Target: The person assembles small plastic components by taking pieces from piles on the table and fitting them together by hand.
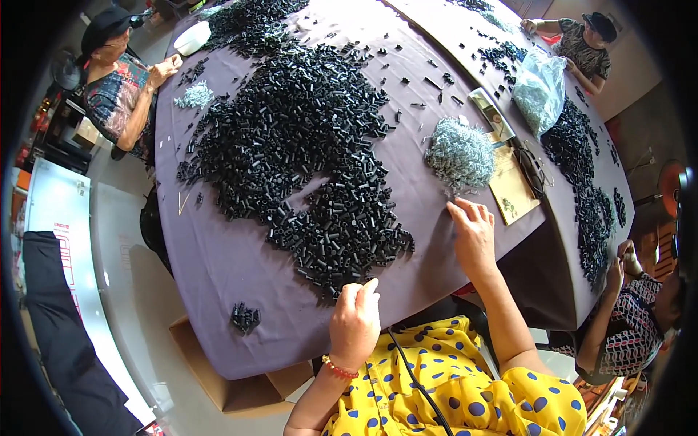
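My left hand [355, 321], a red bead bracelet at its wrist, is closed in a pinch at the near edge of a big heap of small black cylindrical plastic pieces [313, 123]. Whatever its fingertips hold is hidden. My right hand [475, 236] has its fingers curled together just below a mound of small silvery metal pieces [459, 156]. Its thumb and fingertips meet, and anything between them is too small to name. A little cluster of black pieces [246, 318] lies apart at the table's near left corner.
A purple cloth [225, 269] covers the table. Beside the silvery mound lie a tan board [512, 192] and glasses [529, 173]. A plastic bag [539, 91] stands farther right. Several people sit around the tables. A white bowl [192, 38] is far left; a cardboard box [240, 392] sits below.
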A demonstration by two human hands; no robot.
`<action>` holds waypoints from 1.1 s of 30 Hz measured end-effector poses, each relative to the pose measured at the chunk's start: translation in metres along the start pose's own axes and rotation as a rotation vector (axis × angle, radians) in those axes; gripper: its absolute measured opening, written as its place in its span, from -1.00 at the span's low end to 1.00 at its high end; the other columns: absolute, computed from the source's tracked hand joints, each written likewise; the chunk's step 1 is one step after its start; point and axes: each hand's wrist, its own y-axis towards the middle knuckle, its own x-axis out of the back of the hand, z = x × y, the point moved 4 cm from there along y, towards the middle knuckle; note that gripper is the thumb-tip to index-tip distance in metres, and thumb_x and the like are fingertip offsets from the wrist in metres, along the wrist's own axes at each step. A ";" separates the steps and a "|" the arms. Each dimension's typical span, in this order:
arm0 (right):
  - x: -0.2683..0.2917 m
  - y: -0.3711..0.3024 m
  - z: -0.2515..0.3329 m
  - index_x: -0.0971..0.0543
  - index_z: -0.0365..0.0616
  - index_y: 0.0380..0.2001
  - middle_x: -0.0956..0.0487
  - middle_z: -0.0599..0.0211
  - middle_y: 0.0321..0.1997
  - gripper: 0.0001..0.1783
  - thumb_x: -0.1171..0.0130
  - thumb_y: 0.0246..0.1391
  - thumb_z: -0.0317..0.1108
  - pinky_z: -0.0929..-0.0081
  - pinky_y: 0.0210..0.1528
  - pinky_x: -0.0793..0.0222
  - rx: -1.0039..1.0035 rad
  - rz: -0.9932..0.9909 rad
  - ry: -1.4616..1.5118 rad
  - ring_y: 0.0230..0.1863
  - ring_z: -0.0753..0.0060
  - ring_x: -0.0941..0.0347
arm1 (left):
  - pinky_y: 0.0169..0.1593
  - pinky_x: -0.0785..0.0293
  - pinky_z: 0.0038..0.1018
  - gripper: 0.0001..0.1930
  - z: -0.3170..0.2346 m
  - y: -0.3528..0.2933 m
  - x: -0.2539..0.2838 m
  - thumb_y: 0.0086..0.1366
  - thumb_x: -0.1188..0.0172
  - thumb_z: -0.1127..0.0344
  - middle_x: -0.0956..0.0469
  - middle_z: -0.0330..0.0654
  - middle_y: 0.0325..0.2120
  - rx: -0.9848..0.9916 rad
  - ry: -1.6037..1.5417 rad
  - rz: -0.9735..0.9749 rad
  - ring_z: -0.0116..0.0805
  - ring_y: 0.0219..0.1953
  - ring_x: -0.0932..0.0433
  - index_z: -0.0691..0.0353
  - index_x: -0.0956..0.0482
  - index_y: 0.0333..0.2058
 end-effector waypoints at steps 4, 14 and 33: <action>0.003 0.007 -0.005 -0.55 -0.16 0.05 -0.52 0.13 0.10 -0.42 -0.08 -0.14 -0.70 0.11 0.22 -0.29 -0.025 -0.072 0.129 0.12 -0.04 -0.40 | -0.13 -0.59 -0.33 -0.74 -0.001 0.000 0.002 0.32 -0.26 0.41 -0.48 -0.15 -0.22 -0.026 0.041 0.002 -0.14 -0.21 -0.60 0.16 -0.59 -0.02; 0.003 -0.002 0.007 -0.48 -0.17 0.20 -0.42 0.13 0.30 -0.33 -0.11 -0.09 -0.64 0.12 0.31 -0.22 0.009 0.139 -0.010 0.31 0.01 -0.28 | -0.12 -0.58 -0.32 -0.72 0.000 -0.005 0.000 0.31 -0.27 0.40 -0.48 -0.16 -0.21 -0.003 0.026 0.018 -0.14 -0.19 -0.60 0.14 -0.59 0.00; 0.015 -0.044 0.021 -0.64 -0.03 -0.04 -0.50 0.32 -0.24 -0.57 -0.29 -0.04 -0.58 0.29 -0.04 -0.23 0.073 -0.192 0.165 -0.17 0.25 -0.44 | -0.11 -0.57 -0.29 -0.71 -0.003 -0.009 -0.004 0.29 -0.26 0.43 -0.47 -0.15 -0.21 -0.032 0.004 0.019 -0.13 -0.17 -0.59 0.15 -0.58 0.00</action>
